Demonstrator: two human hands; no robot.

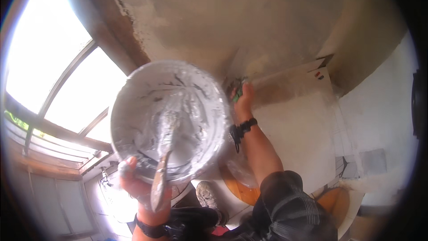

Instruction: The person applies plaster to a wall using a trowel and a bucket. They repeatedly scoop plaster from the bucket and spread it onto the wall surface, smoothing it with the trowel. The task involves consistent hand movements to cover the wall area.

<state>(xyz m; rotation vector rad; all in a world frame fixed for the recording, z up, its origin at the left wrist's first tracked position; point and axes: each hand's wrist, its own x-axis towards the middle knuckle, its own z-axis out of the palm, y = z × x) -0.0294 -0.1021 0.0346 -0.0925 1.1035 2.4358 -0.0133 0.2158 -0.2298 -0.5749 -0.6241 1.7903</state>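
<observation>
A round white bucket (118,118) is tilted so that its inside faces me, smeared with white-grey paste (189,125). My left hand (140,189) grips it at the lower left, thumb over the rim and fingers mostly hidden. A paste-coated tool with a wooden handle (159,180) stands in the bucket, its handle leaning out over the rim near my left wrist. To the right of the bucket, my right hand (244,101) is closed around a green-handled tool (238,93), close to the wall. The far end of that tool is blurred.
A patchy beige wall (249,18) fills the top. Bright window panes (62,76) with a frame are at the left. A pale flat surface (298,134) spreads on the right, with orange-brown wooden rounds (334,205) below. My shoe (207,195) rests on the floor.
</observation>
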